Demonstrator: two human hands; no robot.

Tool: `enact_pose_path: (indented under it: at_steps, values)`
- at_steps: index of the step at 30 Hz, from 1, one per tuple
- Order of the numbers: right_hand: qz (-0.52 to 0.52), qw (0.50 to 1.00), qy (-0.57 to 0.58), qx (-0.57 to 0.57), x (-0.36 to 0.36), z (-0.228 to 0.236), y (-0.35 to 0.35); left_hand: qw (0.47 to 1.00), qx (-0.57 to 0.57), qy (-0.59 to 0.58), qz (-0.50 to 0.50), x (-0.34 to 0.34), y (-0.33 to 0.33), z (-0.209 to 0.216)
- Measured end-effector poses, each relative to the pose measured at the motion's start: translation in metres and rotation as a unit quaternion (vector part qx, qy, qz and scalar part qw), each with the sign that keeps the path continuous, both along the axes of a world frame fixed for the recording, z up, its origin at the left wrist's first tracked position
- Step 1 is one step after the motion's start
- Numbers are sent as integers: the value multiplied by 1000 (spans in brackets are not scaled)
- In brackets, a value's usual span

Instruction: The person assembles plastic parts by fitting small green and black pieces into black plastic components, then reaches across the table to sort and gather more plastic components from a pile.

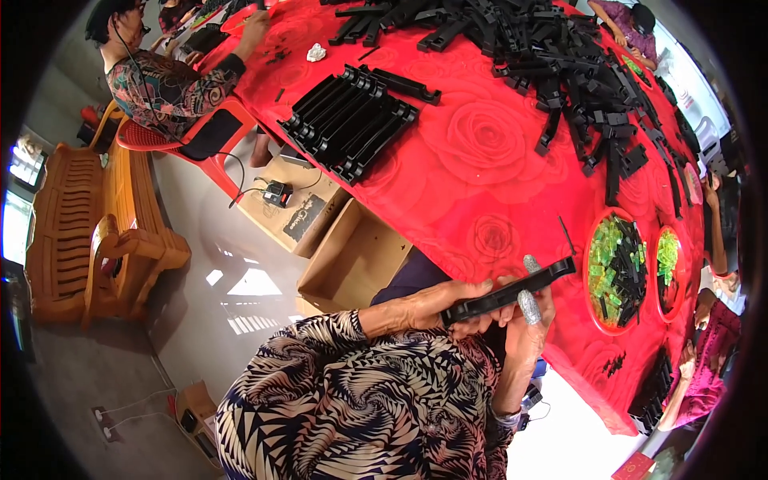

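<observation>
A long black plastic part [506, 297] is held slantwise over the near edge of the red-covered table. Its left end is gripped by my left hand [458, 299], with the thumb lying along the top. Around its right half my right hand [534, 323] is closed. Silvery wrapping covers two fingertips on that side, one in front of the part and one behind it. A thin dark stick-like piece [566, 236] shows just beyond the part's right end; whether it touches the part I cannot tell. My palms are mostly hidden.
Similar black parts lie in a neat row [350, 120] at the left and in a big heap [552, 56] at the back. Red-rimmed trays [590, 298] hold green and black small pieces. A wooden box [360, 256] stands beside me. Other people sit round the red tablecloth [480, 144].
</observation>
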State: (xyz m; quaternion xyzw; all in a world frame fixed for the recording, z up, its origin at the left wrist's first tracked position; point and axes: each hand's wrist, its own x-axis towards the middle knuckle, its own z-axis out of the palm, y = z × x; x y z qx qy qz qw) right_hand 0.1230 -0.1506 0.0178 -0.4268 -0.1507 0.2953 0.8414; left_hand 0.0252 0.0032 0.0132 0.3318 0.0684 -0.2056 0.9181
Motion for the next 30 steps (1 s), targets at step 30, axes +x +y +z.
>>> enact_pose_path:
  at_steps: [30]
  values:
    - [-195, 907, -232, -293, 6, -14, 6, 282, 803, -171, 495, -14, 144, 26]
